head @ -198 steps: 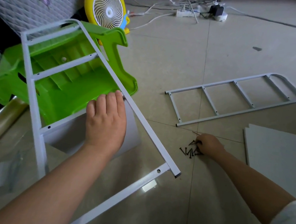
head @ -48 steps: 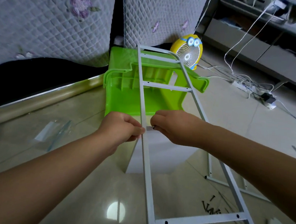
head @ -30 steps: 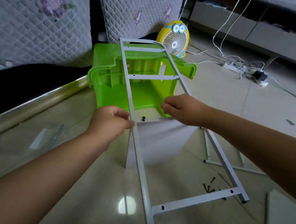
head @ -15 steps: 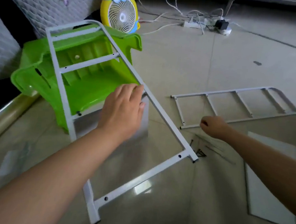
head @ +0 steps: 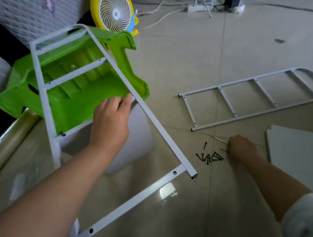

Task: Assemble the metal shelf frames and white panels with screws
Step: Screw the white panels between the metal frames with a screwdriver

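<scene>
A white metal shelf frame (head: 147,111) leans tilted against a green stool, its near end on the floor. A white panel (head: 137,141) stands under its middle rung, and one black screw (head: 63,134) sits in that rung's left end. My left hand (head: 111,122) lies flat over the panel's top edge, fingertips at the frame's right rail, holding the two together. My right hand (head: 242,148) is down on the floor with fingers curled, pinching a black screw at the edge of a small pile of screws (head: 208,157).
The second frame (head: 245,104) lies flat on the floor at the right. More white panels (head: 297,152) are stacked beyond my right hand. The green plastic stool (head: 83,98), a yellow fan (head: 114,13), cables and a power strip (head: 200,8) lie further back.
My right hand has moved down and slightly right from above the screws onto the pile. My left hand keeps its place on the panel and frame; the view has shifted a little.
</scene>
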Demonstrator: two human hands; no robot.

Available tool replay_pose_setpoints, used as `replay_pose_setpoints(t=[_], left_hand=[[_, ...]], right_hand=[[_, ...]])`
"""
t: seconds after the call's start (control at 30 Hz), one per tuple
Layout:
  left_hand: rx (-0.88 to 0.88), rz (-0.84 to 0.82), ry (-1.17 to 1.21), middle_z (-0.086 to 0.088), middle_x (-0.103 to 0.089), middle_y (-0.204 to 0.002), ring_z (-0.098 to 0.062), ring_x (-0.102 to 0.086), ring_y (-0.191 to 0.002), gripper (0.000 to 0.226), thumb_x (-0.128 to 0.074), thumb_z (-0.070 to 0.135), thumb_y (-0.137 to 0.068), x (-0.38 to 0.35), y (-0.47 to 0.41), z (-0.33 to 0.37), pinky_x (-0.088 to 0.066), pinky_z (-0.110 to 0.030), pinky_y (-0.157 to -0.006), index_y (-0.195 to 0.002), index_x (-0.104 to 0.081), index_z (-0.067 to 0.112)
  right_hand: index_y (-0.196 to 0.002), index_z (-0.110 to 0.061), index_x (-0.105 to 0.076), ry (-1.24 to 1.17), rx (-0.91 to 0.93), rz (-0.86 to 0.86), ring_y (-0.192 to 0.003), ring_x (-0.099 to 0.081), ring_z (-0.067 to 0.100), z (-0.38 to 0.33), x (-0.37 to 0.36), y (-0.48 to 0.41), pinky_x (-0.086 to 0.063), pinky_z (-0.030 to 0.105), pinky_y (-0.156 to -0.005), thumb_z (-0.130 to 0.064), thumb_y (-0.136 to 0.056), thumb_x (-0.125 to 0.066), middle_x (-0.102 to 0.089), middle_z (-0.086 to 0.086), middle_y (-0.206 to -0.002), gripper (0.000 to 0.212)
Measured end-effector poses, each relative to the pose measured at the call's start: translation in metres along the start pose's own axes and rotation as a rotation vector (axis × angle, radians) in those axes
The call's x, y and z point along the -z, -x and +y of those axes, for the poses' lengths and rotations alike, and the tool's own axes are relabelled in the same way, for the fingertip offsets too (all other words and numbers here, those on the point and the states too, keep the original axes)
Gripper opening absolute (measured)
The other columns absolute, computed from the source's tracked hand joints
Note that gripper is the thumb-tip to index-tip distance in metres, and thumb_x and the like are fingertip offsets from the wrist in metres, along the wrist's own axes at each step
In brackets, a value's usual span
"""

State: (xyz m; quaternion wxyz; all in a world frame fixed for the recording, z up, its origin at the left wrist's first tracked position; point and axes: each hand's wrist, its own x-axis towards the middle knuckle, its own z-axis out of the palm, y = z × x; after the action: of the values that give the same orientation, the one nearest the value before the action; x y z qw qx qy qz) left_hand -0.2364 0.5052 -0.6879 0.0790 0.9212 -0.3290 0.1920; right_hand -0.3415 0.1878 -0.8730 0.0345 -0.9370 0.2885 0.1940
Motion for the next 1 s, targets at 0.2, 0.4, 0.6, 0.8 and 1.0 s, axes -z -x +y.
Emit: replay_pose_setpoints(t=[0.2, 0.4, 0.6, 0.8, 1.0], left_hand=[[0.047, -0.008, 0.056, -0.019, -0.054, -0.062, -0.033, -0.053, -0.050, 0.049, -0.032, 0.002, -0.067, 0.002, -0.005, 0.002, -0.042, -0.031, -0.047, -0.101, -0.066, -0.007], [0.072, -0.020, 0.090, -0.014, -0.063, -0.071, -0.034, -0.060, -0.059, 0.044, -0.036, 0.021, -0.073, 0.022, -0.004, -0.011, -0.049, -0.035, -0.050, -0.092, -0.071, 0.002], [0.263, 0.042, 0.118, -0.014, -0.066, -0.077, -0.035, -0.064, -0.069, 0.043, -0.040, 0.029, -0.072, 0.057, 0.026, -0.060, -0.053, -0.042, -0.064, -0.083, -0.073, 0.003], [0.518, 0.032, 0.340, -0.006, -0.060, -0.092, -0.025, -0.059, -0.087, 0.041, -0.058, 0.037, -0.068, 0.071, 0.074, -0.086, -0.038, -0.024, -0.081, -0.093, -0.072, 0.007], [0.693, 0.033, 0.493, -0.002, -0.058, -0.098, -0.021, -0.058, -0.094, 0.031, -0.071, 0.021, -0.077, 0.066, 0.076, -0.076, -0.036, -0.020, -0.077, -0.106, -0.067, 0.010]], right_hand=[[-0.084, -0.008, -0.043, -0.368, 0.066, 0.143, -0.078, -0.046, 0.026, -0.019, 0.034, 0.015, -0.032, 0.028, -0.066, -0.007, -0.087, -0.050, -0.050, 0.013, -0.086, 0.008], [-0.105, 0.003, -0.053, -0.741, 0.454, 0.472, -0.073, -0.047, 0.021, -0.098, 0.124, 0.056, -0.036, 0.032, -0.064, -0.005, -0.093, -0.044, -0.055, 0.014, -0.084, 0.017], [-0.081, -0.026, -0.050, -1.060, 0.892, 0.450, -0.051, -0.051, 0.008, -0.179, 0.203, 0.124, -0.044, 0.025, -0.054, -0.016, -0.081, -0.057, -0.055, -0.002, -0.065, 0.012], [-0.066, -0.017, -0.058, -1.163, 0.907, 0.024, -0.033, -0.042, 0.005, -0.231, 0.218, 0.146, -0.038, 0.018, -0.042, 0.007, -0.082, -0.059, -0.051, -0.011, -0.044, 0.029], [-0.073, -0.010, -0.055, -1.338, 0.888, -0.003, -0.034, -0.043, 0.009, -0.252, 0.219, 0.153, -0.040, 0.021, -0.039, -0.009, -0.089, -0.055, -0.050, -0.003, -0.048, 0.016]])
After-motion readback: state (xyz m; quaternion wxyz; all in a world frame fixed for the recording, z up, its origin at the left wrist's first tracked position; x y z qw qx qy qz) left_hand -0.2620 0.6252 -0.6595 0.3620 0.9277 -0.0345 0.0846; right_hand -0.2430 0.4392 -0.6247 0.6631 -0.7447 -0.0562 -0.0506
